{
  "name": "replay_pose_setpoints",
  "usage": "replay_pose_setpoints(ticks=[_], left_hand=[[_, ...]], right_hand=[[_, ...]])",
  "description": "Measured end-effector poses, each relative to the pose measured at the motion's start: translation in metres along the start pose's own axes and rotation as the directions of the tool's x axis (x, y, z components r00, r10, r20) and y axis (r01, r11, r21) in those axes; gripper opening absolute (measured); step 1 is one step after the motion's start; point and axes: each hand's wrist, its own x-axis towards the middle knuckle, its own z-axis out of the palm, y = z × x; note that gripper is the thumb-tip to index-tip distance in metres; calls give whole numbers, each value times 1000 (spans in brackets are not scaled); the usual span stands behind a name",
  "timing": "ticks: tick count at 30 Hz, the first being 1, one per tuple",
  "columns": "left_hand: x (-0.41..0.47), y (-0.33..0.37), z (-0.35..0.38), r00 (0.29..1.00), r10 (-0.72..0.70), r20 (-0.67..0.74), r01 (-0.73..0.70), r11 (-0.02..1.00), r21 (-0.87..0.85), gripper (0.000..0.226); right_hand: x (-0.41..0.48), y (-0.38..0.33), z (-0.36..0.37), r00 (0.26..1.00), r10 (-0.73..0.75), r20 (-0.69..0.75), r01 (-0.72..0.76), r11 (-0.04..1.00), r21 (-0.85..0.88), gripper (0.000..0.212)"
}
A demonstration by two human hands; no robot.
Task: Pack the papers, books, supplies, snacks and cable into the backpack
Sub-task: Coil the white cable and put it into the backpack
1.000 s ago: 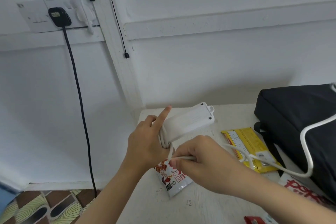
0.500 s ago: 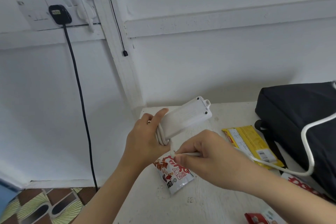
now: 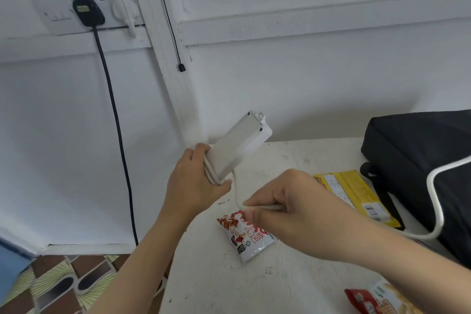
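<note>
White power strip (image 3: 238,145) — left hand (image 3: 196,181) closed around its coiled end; right hand (image 3: 288,209) pinches the cable (image 3: 435,211). Red-white snack packet (image 3: 246,234) on bench (image 3: 293,155) — print unreadable.

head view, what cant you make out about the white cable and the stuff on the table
- White cable: its far end runs off the right edge of the head view.
- Power strip: socket face turned away; the left hand covers its lower end.
- Black backpack: cut by the right edge, opening unseen.
- Red and white snack packet: print too small; the right hand overlaps it.
</note>
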Motion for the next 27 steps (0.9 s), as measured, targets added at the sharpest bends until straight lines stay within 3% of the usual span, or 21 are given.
replay_pose_setpoints(ticks=[4, 10, 14, 19, 21, 27], left_hand=[[4, 11, -1, 999, -20, 33, 21, 1000, -7, 70], [6, 22, 9, 997, 53, -59, -51, 998, 40, 64], [4, 22, 12, 989, 128, -76, -120, 988, 100, 63], [-3, 22, 12, 974, 223, -48, -218, 972, 94, 70], [-4, 29, 12, 974, 226, -34, -223, 972, 73, 78], [-4, 43, 1, 922, 379, -85, -376, 925, 54, 64]], right_hand=[[0, -1, 10, 998, -1, 67, 0, 1000, 10, 42], [5, 0, 13, 994, -50, 92, 54, 998, -39, 43], [3, -1, 2, 991, -92, 95, 113, 963, -246, 36], [8, -3, -38, 981, -194, -1, 159, 805, -571, 29], [11, -8, -49, 975, -221, -20, 160, 763, -627, 34], [24, -11, -83, 944, -287, -165, 100, 722, -684, 33]])
